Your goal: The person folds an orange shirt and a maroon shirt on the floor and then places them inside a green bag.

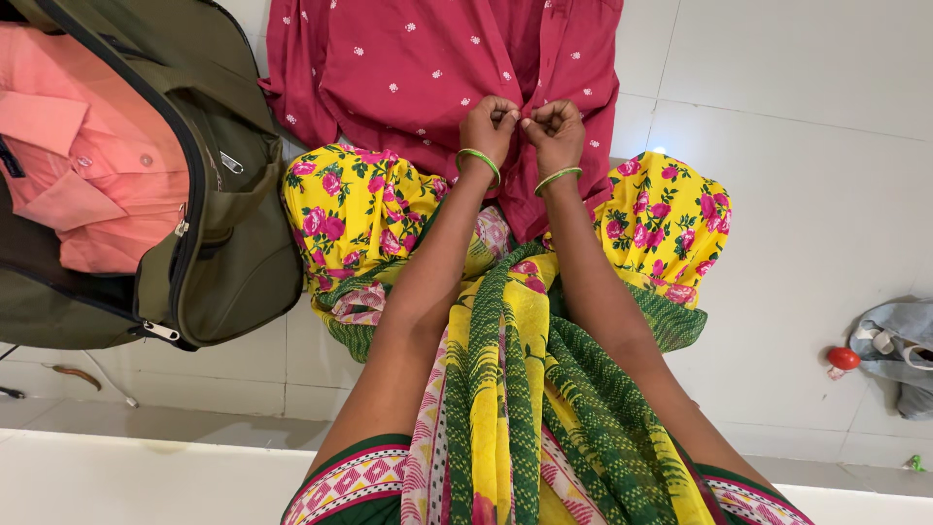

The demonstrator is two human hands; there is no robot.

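Observation:
A dark red shirt [408, 58] with small white dots lies spread on the white tiled floor, its lower part over my knees. My left hand [488, 124] and my right hand [556, 126] are side by side at the shirt's front opening, both with fingers pinched on the fabric edge. Each wrist wears a green bangle. My lap and knees are covered by a yellow cloth with pink flowers and green stripes [505, 369].
An open olive-green bag [219, 243] sits at the left, holding a folded peach shirt [97, 146]. A grey cloth [899, 350] and a small red object [843, 359] lie at the right. The white tiled floor [797, 146] stretches to the right.

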